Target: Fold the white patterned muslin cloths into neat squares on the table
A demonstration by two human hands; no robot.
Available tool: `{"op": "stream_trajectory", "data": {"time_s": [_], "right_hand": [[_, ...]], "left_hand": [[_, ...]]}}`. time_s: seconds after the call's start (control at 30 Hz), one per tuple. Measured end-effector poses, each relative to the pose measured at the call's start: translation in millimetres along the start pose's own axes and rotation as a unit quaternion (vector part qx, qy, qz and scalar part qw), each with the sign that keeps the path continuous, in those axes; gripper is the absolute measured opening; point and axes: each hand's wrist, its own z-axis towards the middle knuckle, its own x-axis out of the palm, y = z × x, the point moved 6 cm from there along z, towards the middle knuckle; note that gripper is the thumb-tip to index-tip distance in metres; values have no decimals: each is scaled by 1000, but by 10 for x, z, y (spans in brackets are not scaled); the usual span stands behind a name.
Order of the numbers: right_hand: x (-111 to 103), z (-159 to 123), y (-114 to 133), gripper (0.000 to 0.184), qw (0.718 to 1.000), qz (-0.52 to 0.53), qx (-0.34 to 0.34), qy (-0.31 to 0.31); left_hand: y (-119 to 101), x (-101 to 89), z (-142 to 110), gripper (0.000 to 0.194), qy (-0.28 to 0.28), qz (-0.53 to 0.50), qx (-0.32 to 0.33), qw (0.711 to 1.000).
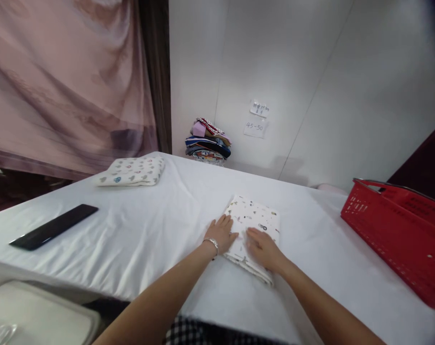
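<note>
A folded white cloth with small prints point(255, 218) lies on the white-covered table point(148, 230) in front of me. My left hand point(221, 234) lies flat with fingers stretched, resting on the cloth's left edge; a bracelet circles its wrist. My right hand point(263, 249) presses flat on the near part of the cloth, fingers out. Neither hand grips anything.
Another folded printed cloth point(133, 171) sits at the far left of the table. A black flat bar point(54, 226) lies near the left edge. A red plastic basket point(400, 235) stands at the right. A pile of folded clothes point(208, 142) is at the back wall.
</note>
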Motion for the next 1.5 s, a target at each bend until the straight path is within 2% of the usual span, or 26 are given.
{"op": "stream_trajectory", "data": {"time_s": [0.1, 0.27, 0.33, 0.43, 0.67, 0.8, 0.93, 1.0, 1.1, 1.27, 1.4, 1.5], "right_hand": [[-97, 441, 5, 43, 999, -22, 16, -36], [-73, 1236, -11, 40, 995, -82, 22, -47], [-10, 1432, -90, 42, 994, -91, 41, -45], [138, 1569, -252, 51, 993, -93, 73, -21], [310, 1581, -399, 58, 992, -92, 77, -29], [296, 1596, -370, 59, 993, -85, 83, -23], [198, 1608, -320, 56, 993, -71, 90, 18], [133, 1565, -307, 54, 994, -63, 85, 37], [64, 1423, -340, 56, 994, -72, 77, 28], [180, 1215, -474, 59, 992, -88, 90, 29], [176, 1216, -487, 57, 995, -45, 91, 21], [43, 1170, -450, 57, 993, 65, 102, 14]], "left_hand": [[8, -7, -1, 54, -10, -4, 0, 1000], [13, -13, -18, 55, -23, -10, 1, 1000], [25, -5, -29, 55, -31, -11, 3, 999], [39, 11, -39, 57, -40, -13, 9, 999], [64, 62, -31, 59, -36, -12, 9, 999], [77, 74, -21, 59, -24, -15, 3, 1000], [65, 36, -41, 58, -19, -18, 4, 1000], [62, 18, -57, 57, -24, -22, 5, 999], [64, 17, -65, 56, -32, -26, 6, 999], [61, 18, -50, 56, -42, -16, 11, 999], [64, 8, -41, 55, -39, -7, 9, 999], [72, 7, -41, 55, -46, -6, 9, 999]]}}
